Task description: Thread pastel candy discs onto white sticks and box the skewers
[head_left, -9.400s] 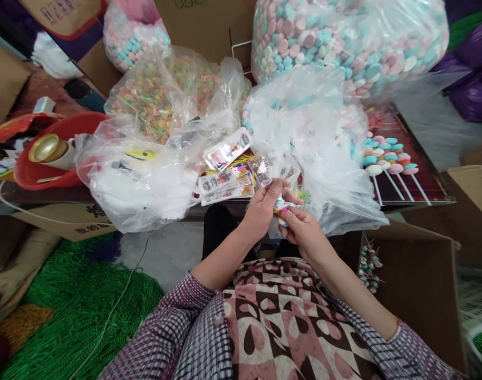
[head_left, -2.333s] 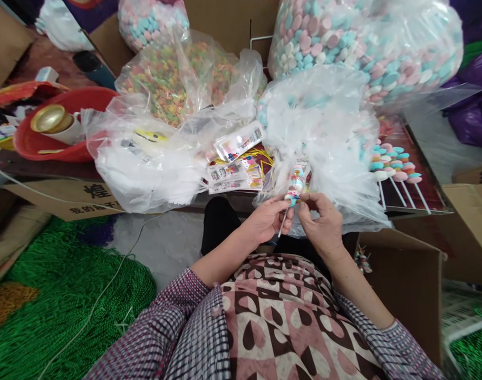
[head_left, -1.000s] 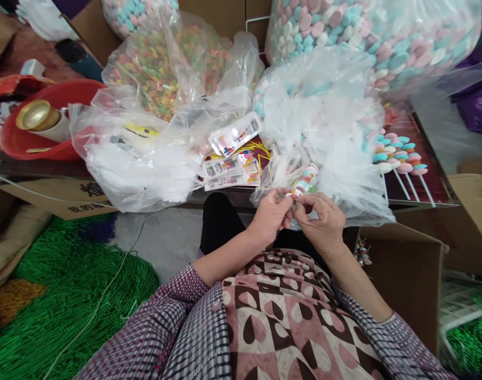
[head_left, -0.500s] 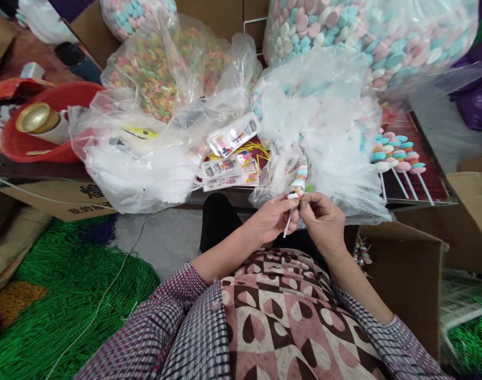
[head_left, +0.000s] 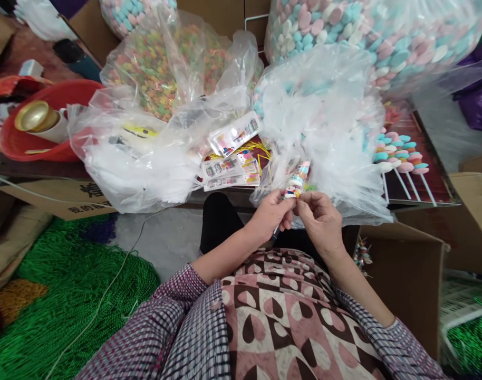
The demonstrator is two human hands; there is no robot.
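Note:
A marshmallow skewer (head_left: 299, 175) in a clear printed wrapper is upright and slightly tilted between my hands at the table's front edge. My left hand (head_left: 273, 212) is closed round its lower end, thumb and fingers pinched together. My right hand (head_left: 320, 217) pinches at the base of the wrapper from the other side; fingertips hide what exactly is between them. Just left lie printed wrappers (head_left: 225, 171) in small stacks and yellow twist ties (head_left: 260, 149). White plastic bags (head_left: 324, 126) spread right behind the hands.
Bare marshmallow skewers (head_left: 403, 155) lie at the table's right end. Big bags of marshmallows (head_left: 383, 47) and gummy candy (head_left: 157, 74) stand behind. A red basin (head_left: 11, 142) is at left. An open cardboard box (head_left: 403, 290) stands by my right arm, green strands (head_left: 78, 295) on the left floor.
The wrapped skewer has turned in my fingers: its printed side shows more, and the white stick below is now mostly hidden. Both hands have shifted slightly.

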